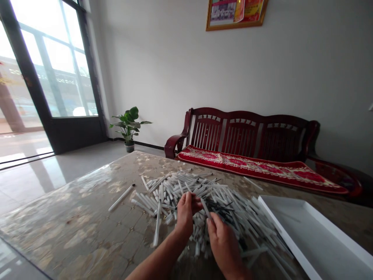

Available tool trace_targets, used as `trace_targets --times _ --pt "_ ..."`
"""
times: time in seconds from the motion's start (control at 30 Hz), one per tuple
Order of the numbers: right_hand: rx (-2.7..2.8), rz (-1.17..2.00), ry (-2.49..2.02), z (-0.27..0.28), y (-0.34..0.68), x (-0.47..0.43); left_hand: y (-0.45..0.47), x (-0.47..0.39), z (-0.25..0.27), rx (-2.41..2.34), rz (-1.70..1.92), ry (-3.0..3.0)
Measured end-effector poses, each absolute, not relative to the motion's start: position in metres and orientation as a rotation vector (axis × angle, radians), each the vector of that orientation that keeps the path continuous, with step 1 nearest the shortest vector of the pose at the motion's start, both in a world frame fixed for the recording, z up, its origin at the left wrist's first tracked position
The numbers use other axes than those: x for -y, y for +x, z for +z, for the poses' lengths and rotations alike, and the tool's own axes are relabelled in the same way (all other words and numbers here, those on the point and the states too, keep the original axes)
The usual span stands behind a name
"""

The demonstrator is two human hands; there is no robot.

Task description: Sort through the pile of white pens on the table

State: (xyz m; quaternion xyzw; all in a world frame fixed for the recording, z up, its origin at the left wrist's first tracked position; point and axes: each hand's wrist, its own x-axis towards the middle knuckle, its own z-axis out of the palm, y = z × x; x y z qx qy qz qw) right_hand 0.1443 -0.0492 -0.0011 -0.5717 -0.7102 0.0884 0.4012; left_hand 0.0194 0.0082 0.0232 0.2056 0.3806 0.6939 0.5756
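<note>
A pale, see-through tube like a pen barrel [205,207] slants up and left from my right hand [223,243], pinched between thumb and fingers. Its far end reaches the fingertips of my left hand [185,213]. That hand has its fingers curled in with the thumb close to them; whatever they hold is hidden. Both hands are over a wide heap of similar whitish tubes [167,190]. Thin black pieces [223,210] lie among the tubes just beyond my right hand.
A shallow white tray [281,229] stands right of the heap on the patterned table [96,217]. One loose tube with a dark end [121,198] lies to the left. Behind the table are a dark red wooden bench [241,132] and a potted plant [130,126].
</note>
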Motion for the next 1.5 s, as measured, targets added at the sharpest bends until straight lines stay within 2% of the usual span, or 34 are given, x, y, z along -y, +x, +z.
trace_targets --times 0.17,0.37,0.6,0.7,0.9,1.17,1.33,1.5 --pt "1.643 0.188 -1.416 -0.009 0.158 0.039 0.027 -0.004 0.024 -0.849 1.642 0.79" --pt "1.8 0.087 -1.396 -0.016 0.161 0.037 0.042 0.008 0.018 -0.904 1.573 1.174" --pt "1.828 0.03 -1.256 -0.014 0.16 0.041 0.011 -0.012 0.036 -0.911 1.755 0.625" --pt "1.844 -0.015 -1.224 -0.022 0.161 0.039 -0.023 -0.032 0.038 -1.225 1.825 0.646" --pt "1.84 -0.078 -1.17 -0.03 0.161 0.033 -0.07 -0.051 0.038 -1.505 1.724 0.811" --pt "1.855 -0.123 -1.121 -0.027 0.163 0.034 -0.118 -0.015 0.056 -1.977 1.233 1.245" --pt "1.854 -0.125 -1.111 -0.026 0.162 0.034 -0.119 0.017 0.054 -2.318 0.251 1.755" --pt "1.855 -0.108 -1.112 -0.028 0.162 0.035 -0.103 0.027 0.049 -2.318 0.075 1.81"
